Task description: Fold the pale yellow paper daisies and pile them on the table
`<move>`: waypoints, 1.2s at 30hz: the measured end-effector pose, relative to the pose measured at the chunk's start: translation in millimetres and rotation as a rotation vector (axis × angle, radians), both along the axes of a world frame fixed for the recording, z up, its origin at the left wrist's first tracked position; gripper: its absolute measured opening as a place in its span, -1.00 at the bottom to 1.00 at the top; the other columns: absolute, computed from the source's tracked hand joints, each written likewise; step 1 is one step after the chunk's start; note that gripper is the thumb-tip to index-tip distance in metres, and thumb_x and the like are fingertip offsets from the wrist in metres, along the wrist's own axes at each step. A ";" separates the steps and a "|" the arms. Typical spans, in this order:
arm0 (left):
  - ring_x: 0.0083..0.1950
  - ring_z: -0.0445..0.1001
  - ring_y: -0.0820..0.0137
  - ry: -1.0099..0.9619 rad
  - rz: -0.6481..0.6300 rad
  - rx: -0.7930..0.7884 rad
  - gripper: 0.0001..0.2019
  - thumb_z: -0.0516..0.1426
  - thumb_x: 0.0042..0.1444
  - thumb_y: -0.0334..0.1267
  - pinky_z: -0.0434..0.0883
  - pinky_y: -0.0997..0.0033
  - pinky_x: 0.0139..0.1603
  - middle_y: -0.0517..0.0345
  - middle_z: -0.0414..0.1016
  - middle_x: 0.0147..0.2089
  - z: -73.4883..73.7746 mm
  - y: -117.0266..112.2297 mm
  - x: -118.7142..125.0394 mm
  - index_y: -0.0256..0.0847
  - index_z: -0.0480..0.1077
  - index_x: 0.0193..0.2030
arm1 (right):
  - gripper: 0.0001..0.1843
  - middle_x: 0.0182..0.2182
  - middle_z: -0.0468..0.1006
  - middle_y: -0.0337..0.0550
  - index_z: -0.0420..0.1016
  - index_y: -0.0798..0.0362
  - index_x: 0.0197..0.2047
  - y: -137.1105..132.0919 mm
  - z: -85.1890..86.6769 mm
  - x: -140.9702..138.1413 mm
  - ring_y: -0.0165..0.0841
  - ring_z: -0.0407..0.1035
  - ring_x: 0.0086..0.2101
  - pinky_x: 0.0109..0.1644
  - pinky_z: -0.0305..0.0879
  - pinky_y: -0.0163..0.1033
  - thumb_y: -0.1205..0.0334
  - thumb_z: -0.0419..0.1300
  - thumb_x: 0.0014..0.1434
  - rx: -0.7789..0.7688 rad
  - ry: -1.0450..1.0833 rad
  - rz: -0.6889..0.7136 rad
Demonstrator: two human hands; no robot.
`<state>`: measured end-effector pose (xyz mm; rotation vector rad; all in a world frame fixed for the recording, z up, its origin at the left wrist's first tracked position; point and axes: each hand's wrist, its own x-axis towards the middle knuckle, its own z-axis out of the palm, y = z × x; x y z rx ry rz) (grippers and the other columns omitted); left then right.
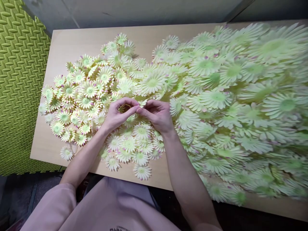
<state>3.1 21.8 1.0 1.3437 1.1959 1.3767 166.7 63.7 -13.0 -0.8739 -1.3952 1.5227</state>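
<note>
Thumbs meeting, my left hand (119, 113) and my right hand (158, 115) come together over the middle of the flower pile. Both are closed in a pinch on a small pale yellow-green artificial flower (143, 103), mostly hidden by the fingers. Just below the hands lie loose artificial flower heads (141, 131) with pale petals and green centres. To the left is a heap of smaller-looking, layered flower heads (89, 89) with pinkish petal tips.
A light wooden tabletop (72, 40) carries the flowers. Wide, flat petal layers (216, 96) spread across its right side. A green textured foam mat (19, 89) stands along the left edge. Behind the table runs a grey wall (144, 12).
</note>
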 end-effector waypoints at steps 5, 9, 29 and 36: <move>-0.20 0.57 0.41 -0.072 0.024 -0.031 -0.83 0.34 0.02 -0.15 0.50 0.28 -0.06 0.11 0.63 -0.28 -1.6 1.8 -3.2 -0.19 0.55 -0.36 | -0.78 -0.50 0.61 -0.30 0.64 -0.05 -0.44 0.4 0.0 0.9 -0.42 0.46 -0.49 -0.43 0.47 -0.33 0.11 0.53 -0.14 -0.026 0.006 0.022; -0.17 0.59 0.38 -0.154 0.000 -0.057 -0.84 0.37 -0.02 -0.18 0.51 0.19 -0.01 0.12 0.64 -0.26 -2.2 2.4 -5.3 -0.19 0.54 -0.43 | -0.80 -0.47 0.64 -0.28 0.65 -0.05 -0.44 0.5 1.8 0.9 -0.38 0.51 -0.45 -0.38 0.52 -0.28 0.12 0.53 -0.13 -0.021 -0.001 0.017; -0.18 0.49 0.41 -0.104 0.031 0.050 -0.82 0.27 0.11 -0.08 0.43 0.27 -0.11 0.16 0.57 -0.17 -5.2 3.1 -5.7 -0.06 0.56 -0.19 | -0.48 -0.73 0.12 -0.38 0.29 -0.03 -0.61 8.5 -1.9 9.6 -0.48 0.05 -0.67 -0.50 0.26 -0.26 -0.23 0.33 0.04 -0.137 0.230 -0.034; 0.10 0.45 0.16 -0.220 -0.192 -0.013 -0.50 0.06 0.15 0.13 0.42 0.07 0.07 0.03 0.55 0.09 -2.2 2.6 -8.8 -0.11 0.48 0.09 | -0.64 -0.61 0.43 -0.29 0.52 0.01 -0.50 3.5 -1.9 6.5 -0.48 0.25 -0.61 -0.57 0.18 -0.33 -0.07 0.48 -0.09 0.013 0.084 0.043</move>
